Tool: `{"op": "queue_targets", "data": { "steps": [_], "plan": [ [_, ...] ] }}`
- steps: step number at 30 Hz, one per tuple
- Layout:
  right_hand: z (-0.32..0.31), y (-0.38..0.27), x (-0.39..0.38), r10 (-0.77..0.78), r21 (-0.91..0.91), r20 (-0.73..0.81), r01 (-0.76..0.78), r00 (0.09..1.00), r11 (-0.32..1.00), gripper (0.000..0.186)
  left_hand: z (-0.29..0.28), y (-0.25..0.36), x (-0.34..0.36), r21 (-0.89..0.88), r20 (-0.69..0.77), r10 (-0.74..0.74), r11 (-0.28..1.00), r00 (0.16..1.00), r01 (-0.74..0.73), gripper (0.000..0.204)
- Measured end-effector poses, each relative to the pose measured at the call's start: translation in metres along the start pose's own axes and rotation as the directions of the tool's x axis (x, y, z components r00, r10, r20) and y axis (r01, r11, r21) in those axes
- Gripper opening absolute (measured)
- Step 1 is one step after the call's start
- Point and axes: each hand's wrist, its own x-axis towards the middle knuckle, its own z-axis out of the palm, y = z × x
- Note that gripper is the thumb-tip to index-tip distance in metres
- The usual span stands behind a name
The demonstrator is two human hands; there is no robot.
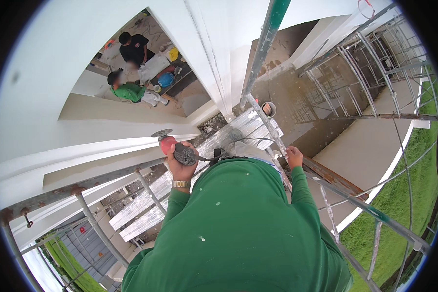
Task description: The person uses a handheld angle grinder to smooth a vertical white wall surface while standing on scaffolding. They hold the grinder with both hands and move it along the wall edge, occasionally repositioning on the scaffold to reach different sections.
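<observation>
My left hand [181,169], below a metal-banded wristwatch [181,184], is wrapped round a red and black angle grinder [184,154]. The grinder's disc [161,133] points toward the white wall ledge [131,141] at the left. A dark cord [207,158] runs from the grinder's rear toward my waist. On the right, my right hand [294,157] has its fingers curled at a scaffold tube [277,138], seemingly gripping it. Long, paint-splashed scaffold planks [224,142] lie beneath me.
Scaffold rails [374,214] enclose me on both sides. A bucket [268,109] stands past the planks. Through the wall opening, two people work at a lower level, one in dark clothing [135,50], another in green [127,92]. Grass [394,199] lies far below on the right.
</observation>
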Motion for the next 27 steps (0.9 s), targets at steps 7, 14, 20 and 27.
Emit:
{"op": "queue_targets", "data": {
  "steps": [7,14,20,27],
  "plan": [
    [0.101,-0.267,-0.039,-0.158,0.096,0.677,0.127,0.718,0.987,0.040,0.005,-0.025,-0.003,0.457,0.120,0.106,0.876,0.987,-0.150,0.024],
    [0.208,-0.361,-0.118,-0.098,0.059,0.982,0.231,0.159,0.971,0.061,0.067,-0.035,-0.002,0.793,0.399,0.119,0.453,0.909,-0.407,0.061],
    [0.224,-0.343,-0.107,-0.316,0.207,0.897,0.339,0.309,0.918,0.056,0.084,-0.030,-0.013,0.856,0.508,0.022,-0.129,0.861,-0.501,0.100],
    [0.230,-0.376,-0.057,-0.322,-0.143,0.823,0.720,0.468,0.679,0.041,0.033,0.031,-0.082,0.925,0.360,0.451,-0.289,0.817,-0.248,0.097]
  ]
}}
